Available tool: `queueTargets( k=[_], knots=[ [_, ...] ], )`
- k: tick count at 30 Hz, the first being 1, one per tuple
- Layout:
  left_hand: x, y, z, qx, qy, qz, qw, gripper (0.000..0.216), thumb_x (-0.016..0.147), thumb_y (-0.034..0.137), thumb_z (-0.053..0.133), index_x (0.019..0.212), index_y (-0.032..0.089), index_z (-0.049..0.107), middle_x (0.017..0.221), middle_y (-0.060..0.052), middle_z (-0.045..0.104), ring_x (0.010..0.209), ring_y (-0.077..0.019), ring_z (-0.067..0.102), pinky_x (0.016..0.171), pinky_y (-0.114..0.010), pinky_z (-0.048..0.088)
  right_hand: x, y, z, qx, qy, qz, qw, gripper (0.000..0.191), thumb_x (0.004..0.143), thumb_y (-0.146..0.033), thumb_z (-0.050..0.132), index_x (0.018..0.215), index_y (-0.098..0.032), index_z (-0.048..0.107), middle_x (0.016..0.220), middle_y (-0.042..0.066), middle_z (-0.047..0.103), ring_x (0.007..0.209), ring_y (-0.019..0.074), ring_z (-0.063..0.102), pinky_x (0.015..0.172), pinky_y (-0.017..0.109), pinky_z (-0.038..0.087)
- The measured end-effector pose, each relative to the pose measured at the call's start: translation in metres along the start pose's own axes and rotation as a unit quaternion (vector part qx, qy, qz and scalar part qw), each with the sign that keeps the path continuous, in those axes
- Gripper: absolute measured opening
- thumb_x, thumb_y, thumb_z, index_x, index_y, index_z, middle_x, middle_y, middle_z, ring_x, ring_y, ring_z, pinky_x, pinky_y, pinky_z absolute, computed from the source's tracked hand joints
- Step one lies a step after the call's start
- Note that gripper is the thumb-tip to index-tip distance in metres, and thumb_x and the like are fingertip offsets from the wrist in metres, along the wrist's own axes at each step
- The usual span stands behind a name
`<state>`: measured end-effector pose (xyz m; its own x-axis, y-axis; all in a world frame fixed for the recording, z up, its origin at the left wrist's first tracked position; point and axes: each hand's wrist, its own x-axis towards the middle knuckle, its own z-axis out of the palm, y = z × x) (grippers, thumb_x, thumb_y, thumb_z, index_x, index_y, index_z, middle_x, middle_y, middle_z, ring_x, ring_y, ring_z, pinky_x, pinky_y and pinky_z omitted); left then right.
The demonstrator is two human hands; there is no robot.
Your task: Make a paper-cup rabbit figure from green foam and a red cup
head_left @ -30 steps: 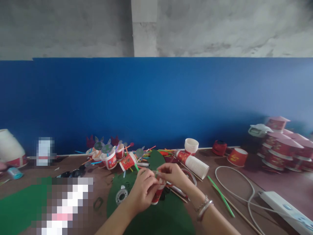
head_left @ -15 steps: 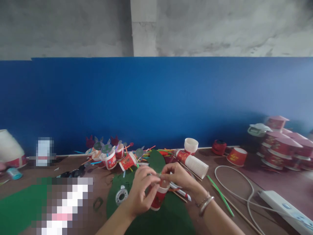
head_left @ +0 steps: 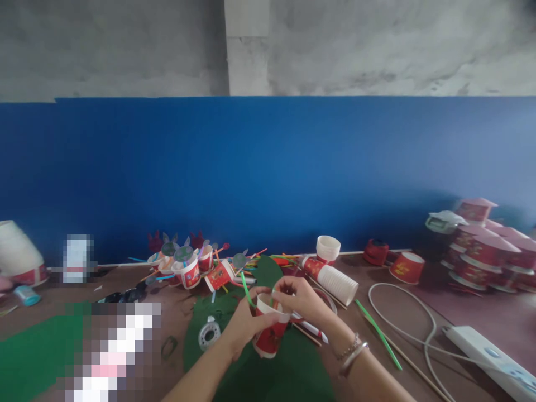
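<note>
Surface (head_left: 400, 315) cluttered; cup (head_left: 268, 341) clasped by left hand (head_left: 245, 324), right hand (head_left: 298, 298) curled at rim, hold unclear; denting risked if over-squeezed.

two hands (head_left: 248, 324); one held paper cup (head_left: 270, 339); one tape roll (head_left: 202, 336); one power strip (head_left: 488, 354); one sideways cup stack (head_left: 336, 283); one silver bangle (head_left: 354, 354).

A single head-worn camera looks forward and down across the table (head_left: 402, 307), from behind and above the left hand (head_left: 247, 326) and right hand (head_left: 301, 298). Both hands appear near, low in the middle, forearms (head_left: 205, 374) entering from the bottom edge. Beyond them, the wide view faces a blue panel (head_left: 268, 173) and grey wall (head_left: 377, 50) nearly square-on.
</note>
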<state>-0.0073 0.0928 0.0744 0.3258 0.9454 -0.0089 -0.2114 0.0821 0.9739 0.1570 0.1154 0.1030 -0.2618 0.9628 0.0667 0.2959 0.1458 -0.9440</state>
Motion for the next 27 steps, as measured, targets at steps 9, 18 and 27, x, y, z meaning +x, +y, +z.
queueTargets(
  k=[9, 18, 27],
  knots=[
    [0.002, 0.004, -0.002, 0.007, 0.041, -0.009, 0.999, 0.021, 0.065, 0.035, 0.065, 0.07, 0.017, 0.056, 0.064, 0.003, 0.054, 0.06, -0.01, 0.048, 0.058, -0.02, 0.034, -0.003, -0.007, 0.007, -0.056, 0.025, -0.069, 0.996, 0.012, 0.071, -0.025, 0.06, 0.066, -0.015, 0.06, 0.06, -0.002, 0.057, 0.057, 0.0099, 0.049, 0.053, 0.02, 0.039],
    [0.002, 0.005, -0.001, -0.003, 0.046, -0.048, 0.998, 0.011, 0.056, 0.015, 0.061, 0.066, 0.015, 0.056, 0.057, 0.004, 0.055, 0.054, -0.0094, 0.047, 0.057, -0.021, 0.032, -0.002, 0.0, 0.02, -0.065, 0.036, -0.048, 0.996, 0.019, 0.07, -0.032, 0.065, 0.065, -0.014, 0.063, 0.057, -0.001, 0.059, 0.054, 0.0107, 0.051, 0.048, 0.02, 0.038],
    [0.006, 0.004, -0.001, 0.043, 0.169, -0.007, 0.985, 0.01, 0.056, 0.021, 0.063, 0.061, 0.016, 0.056, 0.056, 0.004, 0.056, 0.053, -0.0104, 0.049, 0.056, -0.022, 0.036, -0.009, -0.009, 0.02, -0.184, 0.157, -0.145, 0.96, 0.013, 0.08, -0.022, 0.052, 0.083, -0.018, 0.064, 0.079, 0.004, 0.065, 0.078, 0.0178, 0.057, 0.072, 0.028, 0.042]
  ],
)
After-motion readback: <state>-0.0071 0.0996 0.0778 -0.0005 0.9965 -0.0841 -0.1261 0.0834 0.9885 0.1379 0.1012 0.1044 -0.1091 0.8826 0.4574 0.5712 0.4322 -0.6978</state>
